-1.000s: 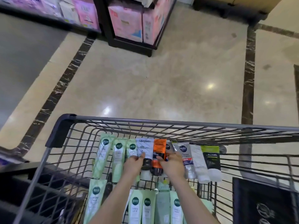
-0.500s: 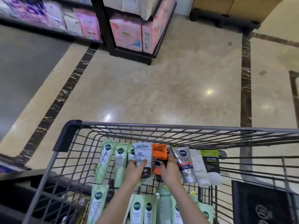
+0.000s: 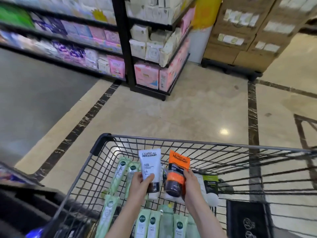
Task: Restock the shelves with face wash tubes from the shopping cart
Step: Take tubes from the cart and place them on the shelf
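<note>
left hand (image 3: 139, 183) pinches the white tube (image 3: 150, 169), right hand (image 3: 190, 183) grasps the orange tube (image 3: 177, 174), both raised over the cart (image 3: 205, 146). each grip sits low near the cap, so a slick tube could slip back among the green tubes (image 3: 151, 224).

Cart (image 3: 101, 143) open on top; wire walls close all sides, front rim between hands and floor beyond. Left hand (image 3: 139, 183) holds white tube (image 3: 150, 166), right hand (image 3: 191, 183) holds orange tube (image 3: 178, 170), both raised above cart floor, narrow gap between tubes. Green tubes (image 3: 120, 170) crowd cart floor left and near side; dark tube (image 3: 211, 183) right. Open floor (image 3: 188, 109) ahead. Shelf unit (image 3: 151, 48) and boxes (image 3: 248, 31) stand well beyond cart.
</note>
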`<action>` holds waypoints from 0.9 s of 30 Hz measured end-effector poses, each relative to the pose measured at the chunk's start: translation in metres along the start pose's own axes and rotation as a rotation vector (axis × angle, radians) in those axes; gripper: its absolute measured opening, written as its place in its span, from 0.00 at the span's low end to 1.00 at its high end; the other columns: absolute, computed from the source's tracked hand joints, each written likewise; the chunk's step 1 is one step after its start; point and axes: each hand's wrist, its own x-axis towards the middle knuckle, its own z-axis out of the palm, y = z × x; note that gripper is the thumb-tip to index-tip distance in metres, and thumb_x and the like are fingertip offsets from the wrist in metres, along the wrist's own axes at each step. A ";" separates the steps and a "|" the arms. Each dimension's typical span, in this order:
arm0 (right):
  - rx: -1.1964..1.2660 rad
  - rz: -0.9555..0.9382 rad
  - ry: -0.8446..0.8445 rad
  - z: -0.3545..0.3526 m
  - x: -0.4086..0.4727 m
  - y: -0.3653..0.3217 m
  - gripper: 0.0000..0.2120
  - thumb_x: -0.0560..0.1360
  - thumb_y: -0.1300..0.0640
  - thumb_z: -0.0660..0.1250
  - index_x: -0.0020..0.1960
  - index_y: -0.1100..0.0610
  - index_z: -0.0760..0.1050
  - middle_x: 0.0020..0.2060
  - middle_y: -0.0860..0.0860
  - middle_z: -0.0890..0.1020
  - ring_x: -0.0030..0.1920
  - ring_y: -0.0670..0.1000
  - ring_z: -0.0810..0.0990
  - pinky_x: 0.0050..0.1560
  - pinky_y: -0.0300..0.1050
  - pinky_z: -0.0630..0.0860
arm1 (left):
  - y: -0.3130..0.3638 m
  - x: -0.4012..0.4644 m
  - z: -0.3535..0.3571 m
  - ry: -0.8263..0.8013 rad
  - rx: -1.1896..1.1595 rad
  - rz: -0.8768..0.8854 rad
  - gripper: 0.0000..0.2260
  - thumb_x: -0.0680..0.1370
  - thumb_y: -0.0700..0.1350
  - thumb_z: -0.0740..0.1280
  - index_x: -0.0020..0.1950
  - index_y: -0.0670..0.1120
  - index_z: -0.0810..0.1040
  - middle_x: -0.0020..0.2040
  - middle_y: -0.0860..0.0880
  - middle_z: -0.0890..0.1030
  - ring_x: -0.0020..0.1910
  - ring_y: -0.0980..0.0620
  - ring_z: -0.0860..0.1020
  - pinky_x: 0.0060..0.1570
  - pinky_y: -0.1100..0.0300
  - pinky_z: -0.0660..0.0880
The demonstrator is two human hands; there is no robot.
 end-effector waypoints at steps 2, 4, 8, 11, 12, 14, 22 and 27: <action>0.027 -0.028 -0.008 0.002 -0.019 -0.011 0.18 0.81 0.54 0.55 0.70 0.57 0.64 0.60 0.60 0.76 0.45 0.59 0.80 0.46 0.53 0.78 | 0.015 -0.027 -0.003 0.015 -0.052 0.077 0.07 0.76 0.42 0.67 0.49 0.49 0.70 0.50 0.47 0.79 0.48 0.46 0.79 0.43 0.56 0.75; 0.039 -0.053 -0.046 0.004 -0.042 -0.023 0.17 0.80 0.53 0.56 0.68 0.56 0.66 0.58 0.62 0.78 0.50 0.63 0.81 0.51 0.58 0.77 | 0.030 -0.054 -0.007 0.032 -0.105 0.161 0.09 0.76 0.41 0.67 0.53 0.47 0.70 0.52 0.46 0.79 0.49 0.46 0.79 0.46 0.54 0.76; 0.011 -0.146 -0.205 0.007 -0.096 -0.047 0.10 0.79 0.55 0.58 0.59 0.56 0.71 0.47 0.59 0.80 0.36 0.56 0.80 0.33 0.45 0.77 | 0.061 -0.106 -0.015 0.083 -0.186 0.299 0.14 0.76 0.40 0.67 0.60 0.46 0.69 0.55 0.45 0.78 0.50 0.46 0.79 0.49 0.52 0.76; -0.018 -0.199 -0.300 0.015 -0.136 -0.063 0.11 0.77 0.58 0.61 0.59 0.58 0.72 0.46 0.59 0.79 0.34 0.54 0.77 0.33 0.42 0.73 | 0.078 -0.146 -0.022 0.110 -0.223 0.411 0.09 0.76 0.39 0.67 0.52 0.50 0.72 0.52 0.46 0.80 0.49 0.46 0.80 0.49 0.49 0.78; -0.008 -0.209 -0.331 0.017 -0.147 -0.067 0.12 0.76 0.60 0.62 0.60 0.58 0.72 0.48 0.61 0.79 0.36 0.54 0.77 0.35 0.43 0.73 | 0.082 -0.159 -0.025 0.124 -0.230 0.445 0.10 0.76 0.40 0.67 0.51 0.52 0.71 0.52 0.47 0.80 0.49 0.46 0.80 0.50 0.48 0.78; 0.030 -0.244 -0.406 0.021 -0.170 -0.074 0.10 0.75 0.64 0.63 0.55 0.54 0.74 0.50 0.60 0.80 0.41 0.56 0.78 0.38 0.45 0.74 | 0.088 -0.184 -0.029 0.149 -0.239 0.507 0.11 0.75 0.41 0.68 0.53 0.53 0.71 0.53 0.48 0.80 0.52 0.47 0.79 0.54 0.47 0.77; 0.006 -0.412 -0.628 0.032 -0.242 -0.096 0.18 0.73 0.64 0.66 0.62 0.53 0.72 0.48 0.53 0.82 0.41 0.53 0.83 0.34 0.43 0.79 | 0.111 -0.267 -0.045 0.261 -0.320 0.713 0.13 0.75 0.42 0.68 0.57 0.51 0.72 0.53 0.49 0.80 0.53 0.50 0.79 0.51 0.53 0.76; 0.000 -0.496 -0.771 0.049 -0.278 -0.100 0.21 0.74 0.68 0.63 0.64 0.54 0.71 0.45 0.55 0.83 0.37 0.54 0.83 0.32 0.45 0.80 | 0.120 -0.308 -0.066 0.344 -0.339 0.807 0.11 0.75 0.42 0.68 0.54 0.53 0.71 0.54 0.49 0.80 0.52 0.52 0.79 0.48 0.57 0.77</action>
